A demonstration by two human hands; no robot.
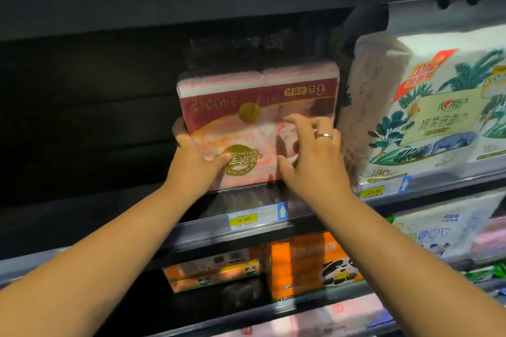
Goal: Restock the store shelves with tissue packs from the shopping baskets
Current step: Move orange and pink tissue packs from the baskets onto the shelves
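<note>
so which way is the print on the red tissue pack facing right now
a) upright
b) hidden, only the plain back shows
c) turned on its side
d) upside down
d: the "2400" and "6" on the red tissue pack read inverted, while the left hand grips its left edge and the right hand rests on its front.

Shelf (197, 227) lies open left of the red tissue pack (260, 107); white packs (410, 117) crowd its right
</note>
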